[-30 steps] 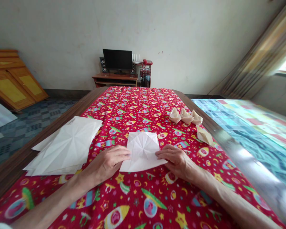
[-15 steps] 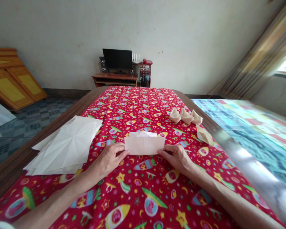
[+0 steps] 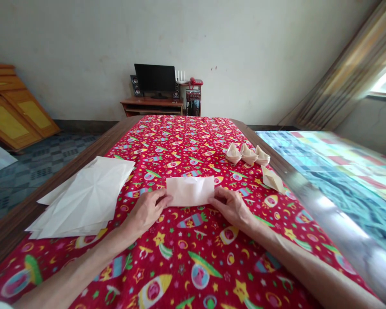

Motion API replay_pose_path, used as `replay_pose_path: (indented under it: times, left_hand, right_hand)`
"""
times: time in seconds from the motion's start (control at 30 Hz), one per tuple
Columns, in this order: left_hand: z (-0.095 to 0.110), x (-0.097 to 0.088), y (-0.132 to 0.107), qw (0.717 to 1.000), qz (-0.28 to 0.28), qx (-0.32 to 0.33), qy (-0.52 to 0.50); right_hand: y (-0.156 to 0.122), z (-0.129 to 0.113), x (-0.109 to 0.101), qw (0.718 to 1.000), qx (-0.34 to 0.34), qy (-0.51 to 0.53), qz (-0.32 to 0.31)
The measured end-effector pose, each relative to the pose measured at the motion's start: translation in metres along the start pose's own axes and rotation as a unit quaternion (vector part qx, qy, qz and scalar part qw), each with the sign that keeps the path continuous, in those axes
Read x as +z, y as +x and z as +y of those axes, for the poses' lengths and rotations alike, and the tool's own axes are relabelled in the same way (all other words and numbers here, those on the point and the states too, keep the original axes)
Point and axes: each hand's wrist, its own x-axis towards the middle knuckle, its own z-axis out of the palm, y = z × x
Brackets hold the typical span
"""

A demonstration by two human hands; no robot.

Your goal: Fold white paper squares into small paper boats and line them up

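Note:
A white sheet of paper (image 3: 190, 191), folded in half into a flat rectangle, lies on the red patterned tablecloth (image 3: 186, 266) in front of me. My left hand (image 3: 145, 211) pinches its lower left corner with curled fingers. My right hand (image 3: 232, 207) pinches the lower right corner the same way. Both forearms rest on the cloth.
A stack of creased white sheets (image 3: 83, 198) lies to the left. Three folded paper pieces (image 3: 248, 155) and a paper boat (image 3: 272, 180) sit at the right. The table's wooden edge (image 3: 287, 171) borders a colourful mat. A desk with a monitor (image 3: 155, 78) stands by the far wall.
The open creased sheet has been folded in half away from me and pressed flat. Both hands moved forward to its lower corners.

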Motion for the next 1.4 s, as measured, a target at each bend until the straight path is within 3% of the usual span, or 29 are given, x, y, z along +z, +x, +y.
replay_pose_path:
  times: [0.17,0.27,0.33,0.47,0.57,0.8,0.97,1.17,1.3,1.4]
  left_hand:
    - [0.001,-0.009,-0.011,0.989,-0.082,0.080,-0.089]
    - [-0.002,-0.004,-0.011,0.984,-0.082,0.129,-0.086]
    - [-0.007,0.002,-0.008,0.985,-0.061,0.142,-0.081]
    - [-0.017,0.010,-0.004,0.993,0.001,0.108,-0.037]
    - [-0.016,0.010,-0.002,0.997,0.003,0.075,0.008]
    - [0.000,0.007,0.006,0.993,0.006,0.009,0.118]
    - [0.010,0.001,0.010,0.986,-0.009,-0.027,0.164]
    - [0.016,-0.002,0.011,0.975,-0.003,-0.018,0.223]
    - [0.012,0.000,0.011,0.980,0.001,0.010,0.199]
    - [0.004,0.003,0.011,0.985,0.004,-0.004,0.171]
  right_hand:
    - [-0.006,0.002,0.000,0.992,-0.102,0.000,-0.080]
    - [-0.004,0.006,0.003,0.985,-0.151,-0.003,-0.083]
    - [-0.003,0.007,0.004,0.988,-0.137,0.004,-0.072]
    - [-0.004,0.005,0.001,0.998,-0.044,0.001,-0.039]
    - [-0.004,0.005,0.001,0.999,0.005,-0.047,-0.014]
    - [0.000,0.009,0.009,0.989,0.013,-0.136,0.049]
    - [0.008,0.000,0.008,0.980,0.056,-0.181,0.056]
    - [0.017,-0.006,0.003,0.966,0.091,-0.237,0.038]
    - [0.018,-0.008,0.001,0.957,0.089,-0.276,0.029]
    - [0.017,-0.010,0.001,0.954,0.086,-0.286,0.013]
